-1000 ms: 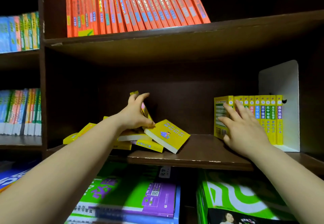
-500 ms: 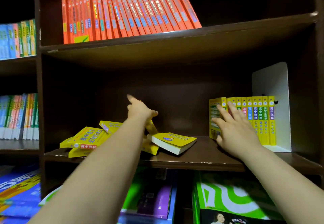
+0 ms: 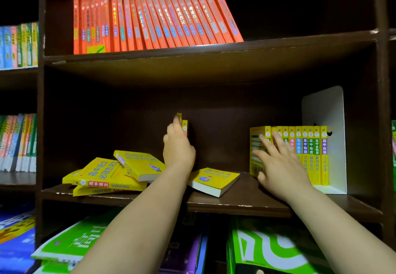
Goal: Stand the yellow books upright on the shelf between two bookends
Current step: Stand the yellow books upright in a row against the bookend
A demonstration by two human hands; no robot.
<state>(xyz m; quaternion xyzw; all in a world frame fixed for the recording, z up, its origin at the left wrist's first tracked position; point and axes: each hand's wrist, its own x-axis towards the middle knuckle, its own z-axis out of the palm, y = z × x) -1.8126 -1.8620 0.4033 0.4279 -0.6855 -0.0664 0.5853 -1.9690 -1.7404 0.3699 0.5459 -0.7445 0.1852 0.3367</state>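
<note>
A row of yellow books (image 3: 310, 151) stands upright on the middle shelf (image 3: 246, 200) against a white bookend (image 3: 323, 110) at the right. My right hand (image 3: 276, 162) presses flat against the leftmost book of that row. My left hand (image 3: 177, 145) holds two thin yellow books (image 3: 184, 124) upright near the shelf's back, mid-shelf. A loose pile of yellow books (image 3: 102, 175) lies flat at the left. One more yellow book (image 3: 214, 179) lies flat between my arms. Only one bookend is visible.
Orange books (image 3: 150, 23) lean in a row on the shelf above. Green and purple books (image 3: 267, 246) lie on the shelf below. Neighbouring shelves at the left hold colourful upright books (image 3: 17, 140). A dark gap separates the held books from the standing row.
My left hand has lifted two yellow books out of the pile and turned them upright. The flat book beside it has settled on the shelf. My right hand stays on the row.
</note>
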